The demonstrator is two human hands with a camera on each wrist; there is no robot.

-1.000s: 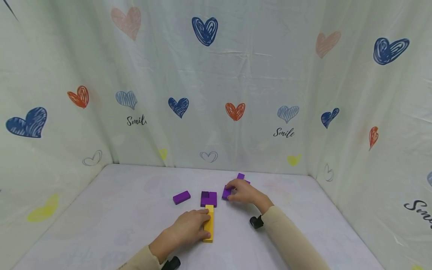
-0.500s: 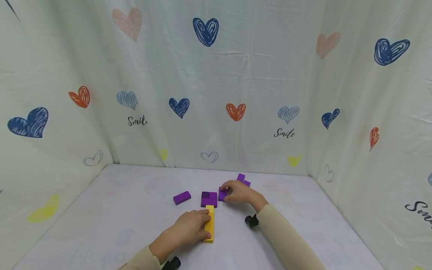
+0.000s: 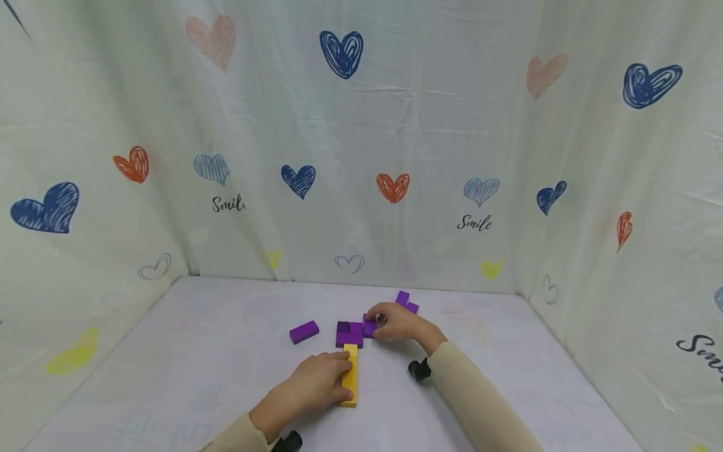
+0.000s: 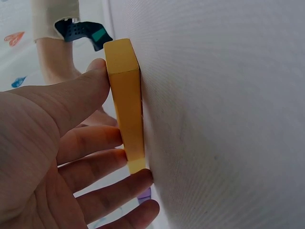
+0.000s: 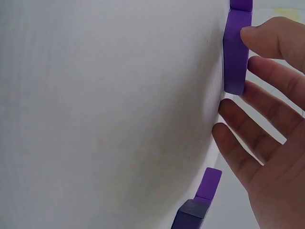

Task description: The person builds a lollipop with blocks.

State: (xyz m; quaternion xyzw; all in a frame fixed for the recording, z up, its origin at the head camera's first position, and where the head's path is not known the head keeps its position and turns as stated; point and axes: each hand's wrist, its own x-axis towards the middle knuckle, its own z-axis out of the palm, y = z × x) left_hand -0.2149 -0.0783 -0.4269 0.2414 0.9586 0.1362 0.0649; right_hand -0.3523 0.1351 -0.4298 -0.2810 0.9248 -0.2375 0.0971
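Note:
My left hand (image 3: 316,380) rests thumb and fingertips along a long yellow block (image 3: 349,376) lying on the table; in the left wrist view its fingers (image 4: 102,167) are spread and fairly straight against that block. At the yellow block's far end stands a squarish purple shape (image 3: 354,336) with a darker corner. My right hand (image 3: 398,321) holds a purple block (image 5: 236,52) between thumb and fingers, right beside that shape. In the right wrist view the thumb lies on the block's outer face, while the lower fingers reach to the table surface.
A single purple block (image 3: 304,332) lies to the left of the purple shape. Behind the right hand is another angled purple piece (image 3: 408,301), partly covered by the hand. A curtain printed with hearts (image 3: 429,125) hangs behind the white table (image 3: 226,351).
My right hand has slid the purple block leftward, up to the squarish purple shape. The left hand and the yellow block have stayed in place.

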